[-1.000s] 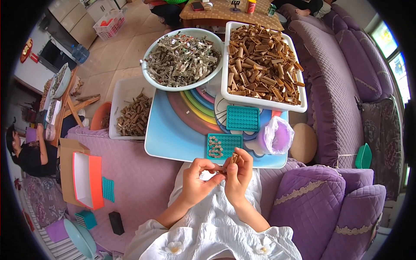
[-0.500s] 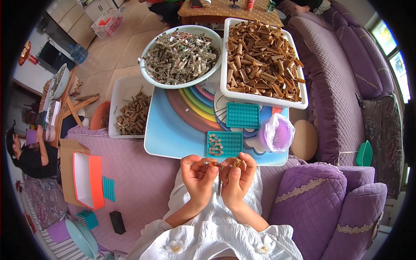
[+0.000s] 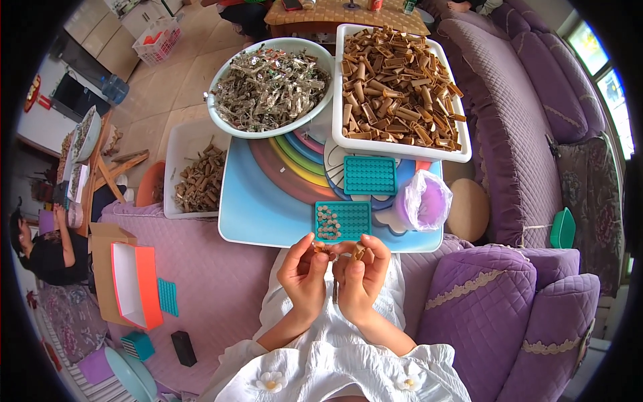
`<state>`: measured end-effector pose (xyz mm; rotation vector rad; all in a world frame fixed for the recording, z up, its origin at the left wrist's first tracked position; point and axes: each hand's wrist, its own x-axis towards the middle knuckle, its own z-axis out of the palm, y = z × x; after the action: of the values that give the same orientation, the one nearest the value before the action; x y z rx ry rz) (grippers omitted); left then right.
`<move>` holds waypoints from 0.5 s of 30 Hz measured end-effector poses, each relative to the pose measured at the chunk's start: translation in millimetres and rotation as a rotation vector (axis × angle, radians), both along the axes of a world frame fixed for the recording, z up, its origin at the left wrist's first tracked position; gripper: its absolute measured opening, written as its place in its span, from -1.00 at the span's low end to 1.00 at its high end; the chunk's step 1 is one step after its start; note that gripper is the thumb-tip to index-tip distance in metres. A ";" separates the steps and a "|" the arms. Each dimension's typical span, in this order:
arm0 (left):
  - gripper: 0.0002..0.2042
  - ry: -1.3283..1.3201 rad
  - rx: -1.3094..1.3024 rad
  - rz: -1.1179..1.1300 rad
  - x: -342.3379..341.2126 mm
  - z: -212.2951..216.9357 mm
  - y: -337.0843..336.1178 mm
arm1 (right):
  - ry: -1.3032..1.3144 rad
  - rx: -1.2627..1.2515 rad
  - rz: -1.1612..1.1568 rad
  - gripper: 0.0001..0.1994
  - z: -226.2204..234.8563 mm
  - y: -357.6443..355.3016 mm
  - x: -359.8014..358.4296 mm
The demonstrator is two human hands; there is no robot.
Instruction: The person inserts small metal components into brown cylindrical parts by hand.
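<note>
My left hand [image 3: 305,287] pinches a small brown piece [image 3: 320,247] between thumb and fingertips. Beside it, my right hand [image 3: 360,287] is closed on a small curved brown piece [image 3: 360,252]. Both hands are above my lap, close together. A thin dark strip [image 3: 335,292] shows between them; which hand has it I cannot tell. Just beyond my fingers lies a teal pitted tray [image 3: 355,220], with several small round pieces [image 3: 326,222] at its left side. A second teal tray [image 3: 370,175] sits behind it, with no round pieces visible.
A low table [image 3: 258,228] with a rainbow top bears a white tub [image 3: 402,150] of brown curved pieces, a pale basin [image 3: 273,133] of shiny scraps and a bag-lined purple bin [image 3: 429,204]. An orange box [image 3: 146,281] lies left; another person [image 3: 57,251] sits far left.
The whole view has shifted slightly. The small piece in my left fingertips has turned, and my right fingers have moved a little closer to the left hand.
</note>
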<state>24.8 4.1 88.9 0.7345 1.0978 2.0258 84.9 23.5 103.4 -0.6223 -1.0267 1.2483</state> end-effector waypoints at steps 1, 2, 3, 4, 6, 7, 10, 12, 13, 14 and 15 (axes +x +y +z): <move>-0.75 0.049 -0.028 -0.027 -2.0 -0.8 -1.0 | -0.001 -0.001 -0.001 -0.67 0.4 0.7 0.5; -0.76 0.098 -0.056 -0.054 -3.2 -1.3 -1.6 | -0.017 -0.013 0.000 -0.66 1.3 1.3 0.9; -0.76 0.097 -0.056 -0.053 -3.8 -1.2 -1.7 | -0.034 -0.026 0.002 -0.66 1.6 1.8 1.1; -0.78 0.119 -0.048 -0.041 -4.5 -0.8 -1.2 | -0.034 -0.027 0.004 -0.66 1.1 2.6 1.2; -0.79 0.141 -0.041 -0.030 -5.8 -0.2 -0.7 | -0.046 -0.027 0.059 -0.67 -0.1 3.9 1.4; -0.80 0.148 -0.044 -0.025 -6.6 0.2 -0.7 | -0.047 -0.028 0.059 -0.67 -0.5 3.9 1.2; -0.81 0.175 -0.050 -0.023 -9.3 0.7 -1.0 | -0.098 -0.012 0.088 -0.67 -2.7 3.8 0.6; -0.81 0.195 -0.053 -0.026 -9.9 0.2 -0.6 | -0.160 0.028 0.101 -0.68 -4.9 3.9 0.2; -0.81 0.165 -0.058 0.000 -9.2 -0.3 0.1 | -0.161 0.027 0.102 -0.68 -4.8 4.2 -0.4; -0.81 0.135 -0.063 0.027 -8.5 -0.9 0.4 | -0.159 0.015 0.096 -0.69 -4.2 4.7 -1.2; -0.81 0.135 -0.064 0.028 -7.6 -1.1 0.0 | -0.156 0.003 0.091 -0.69 -3.5 5.1 -2.0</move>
<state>17.2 4.1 87.8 0.8369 1.2503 1.9775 83.0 28.7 99.9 -0.6852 -1.1973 1.2926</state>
